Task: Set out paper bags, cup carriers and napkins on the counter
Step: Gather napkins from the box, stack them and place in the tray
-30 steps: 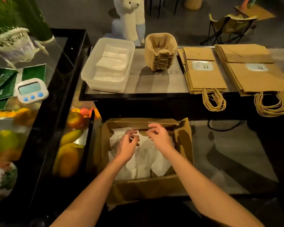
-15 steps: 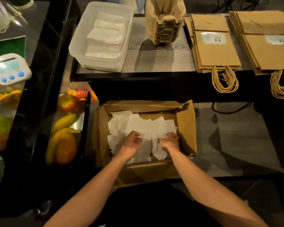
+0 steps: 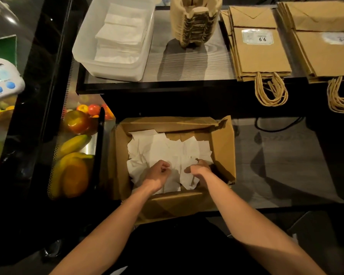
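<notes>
Lower centre: our L hand (image 3: pixel 157 172) & R hand (image 3: pixel 199 169), fingers curled, grip napkins (image 3: pixel 167 149) in cardboard box (image 3: pixel 222 139).

White sticker (image 3: pixel 257 37) on left paper-bag stack (image 3: pixel 261 54) — "66"; right stack's sticker (image 3: pixel 336 38) blurred — unreadable.

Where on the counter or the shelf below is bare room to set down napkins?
One bare strip on the counter, between the tub and the bags, in front of the carriers. Another bare patch on the lower shelf, right of the box. Crowded: the counter's right end, covered by bags.
</notes>
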